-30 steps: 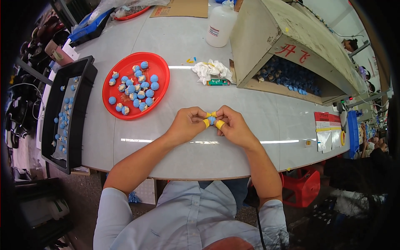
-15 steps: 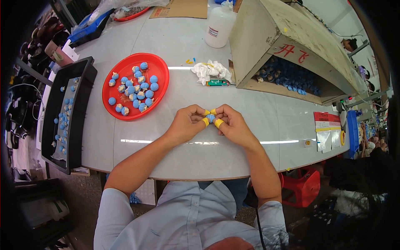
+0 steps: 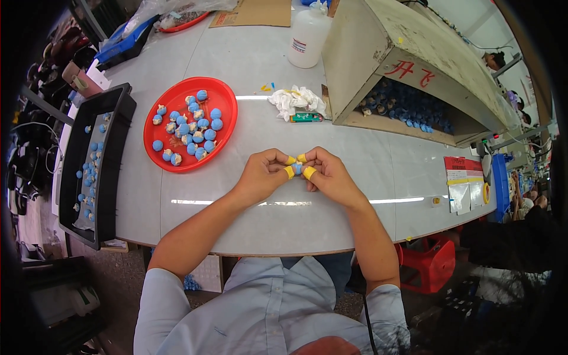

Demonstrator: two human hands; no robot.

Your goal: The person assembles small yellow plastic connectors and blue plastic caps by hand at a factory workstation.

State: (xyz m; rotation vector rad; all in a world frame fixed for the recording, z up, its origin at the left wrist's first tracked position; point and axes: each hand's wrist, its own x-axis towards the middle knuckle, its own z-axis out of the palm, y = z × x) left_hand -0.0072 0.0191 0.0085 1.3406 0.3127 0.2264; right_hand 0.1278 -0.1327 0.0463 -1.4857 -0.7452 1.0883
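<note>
- Setting: a workshop bench area, seen from above; a pale grey table (image 3: 248, 219) with a rounded near edge carries the work, and a dark floor shows below it.
- Left hand (image 3: 263, 176): curled, resting at the middle of the table, thumb and forefinger wearing yellow finger cots and pinched on a small blue ball (image 3: 297, 168).
- Right hand (image 3: 329, 174): curled likewise, its capped fingertips closed on the same ball from the opposite side; the two hands touch at the fingertips.
- Small blue ball: held between both hands just above the table; mostly hidden by the fingers, so its details cannot be made out.
- Red round tray (image 3: 220, 97): to the left of the hands and further from the person, apart from them; it holds a loose cluster of blue balls (image 3: 189, 127), several with pale patches.
- Black rectangular tray (image 3: 115, 177): at the table's left edge, lying lengthwise; more blue balls are scattered along its bottom.
- Crumpled white cloth (image 3: 296, 99): beyond the hands, with a small green object (image 3: 306, 118) just beside it.
- Large open-fronted box (image 3: 408, 53): at the far right of the table, tilted roof-like; a heap of blue pieces (image 3: 408, 106) lies inside its opening.
- White plastic bottle (image 3: 307, 32): upright at the far edge, left of the box.
- Red stool (image 3: 435, 266): under the table's right side.
- Person: light blue shirt, bare forearms entering from the lower edge.
</note>
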